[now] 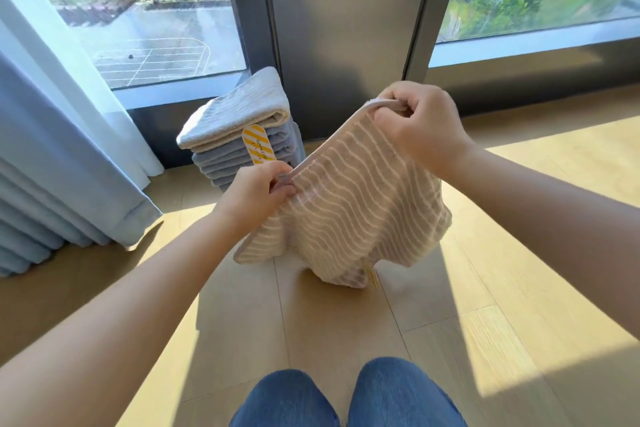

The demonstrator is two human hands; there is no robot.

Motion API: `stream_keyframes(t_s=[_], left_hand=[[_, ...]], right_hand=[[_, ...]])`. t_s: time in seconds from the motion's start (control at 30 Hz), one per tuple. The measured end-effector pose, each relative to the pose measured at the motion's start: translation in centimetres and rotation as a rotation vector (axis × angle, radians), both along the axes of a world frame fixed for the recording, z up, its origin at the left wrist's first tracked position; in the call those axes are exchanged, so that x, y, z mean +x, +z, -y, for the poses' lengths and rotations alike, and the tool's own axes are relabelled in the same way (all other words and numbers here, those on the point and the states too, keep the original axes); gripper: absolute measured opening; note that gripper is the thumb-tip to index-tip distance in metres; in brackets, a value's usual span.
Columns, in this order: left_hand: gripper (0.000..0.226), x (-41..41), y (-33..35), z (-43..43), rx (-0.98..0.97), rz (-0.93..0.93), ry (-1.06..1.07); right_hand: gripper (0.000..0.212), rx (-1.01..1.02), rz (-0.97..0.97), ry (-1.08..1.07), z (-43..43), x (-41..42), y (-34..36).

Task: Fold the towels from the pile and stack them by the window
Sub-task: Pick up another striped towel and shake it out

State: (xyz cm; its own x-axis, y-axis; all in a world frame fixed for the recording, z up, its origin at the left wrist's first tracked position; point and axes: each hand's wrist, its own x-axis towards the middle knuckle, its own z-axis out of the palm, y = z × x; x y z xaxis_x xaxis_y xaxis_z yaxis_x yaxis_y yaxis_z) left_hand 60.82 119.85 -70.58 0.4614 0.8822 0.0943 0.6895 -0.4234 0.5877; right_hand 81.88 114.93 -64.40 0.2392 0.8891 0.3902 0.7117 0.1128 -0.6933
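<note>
A beige towel [349, 215] with wavy white stripes hangs in the air over the wooden floor, its lower part drooping to the boards. My left hand [256, 194] pinches its near top corner. My right hand [419, 125] grips the far top corner, higher up, so the top edge runs taut between them. Behind the towel, against the window frame, stands a stack of folded towels [239, 135]: several grey ones with a cream one on top and a yellow striped label hanging from it.
A pale blue curtain [52, 156] hangs to the floor at the left. The dark window frame [346, 28] and glass stand straight ahead. My knees in blue jeans [346, 399] show at the bottom edge. Sunlit wooden floor [519, 288] spreads to the right.
</note>
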Motion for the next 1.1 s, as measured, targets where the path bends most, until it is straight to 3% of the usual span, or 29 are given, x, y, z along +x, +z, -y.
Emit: stream_keyframes(t_s=[0.07,0.2,0.3,0.43,0.67,0.8,0.87,1.03,1.1], left_hand=[[0.007,-0.1,-0.6,0.5,-0.017,-0.068,-0.049],[0.022,-1.1,-2.2,1.2,-0.100,-0.345,-0.037],[0.010,-3.3,-2.3,1.3,-0.229,-0.080,0.122],[0.019,-6.6,0.5,0.5,-0.276,0.286,0.254],[0.008,-8.9,6.0,-0.8,-0.277,0.681,0.199],[0.014,-10.5,6.9,-2.2,-0.255,0.788,0.130],[0.034,-11.7,7.2,-2.6,-0.256,0.786,0.085],[0.080,-13.3,8.0,-3.0,-0.216,0.671,0.062],[0.052,-12.9,7.7,-3.1,-0.216,0.611,0.070]], right_hand=[[0.015,0.029,-0.050,0.006,0.2,-0.2,0.5],[0.022,0.117,-0.068,-0.052,0.3,0.4,1.7],[0.021,0.161,-0.159,-0.124,0.4,2.1,2.8],[0.023,0.122,-0.262,-0.193,1.2,4.8,3.4],[0.022,0.040,-0.428,-0.192,2.7,6.2,2.9],[0.016,-0.056,-0.600,-0.018,3.4,6.3,2.7],[0.007,-0.110,-0.674,0.096,3.9,6.5,2.8],[0.024,-0.129,-0.799,0.231,4.3,7.5,2.6],[0.029,-0.149,-0.776,0.194,3.9,7.8,1.8]])
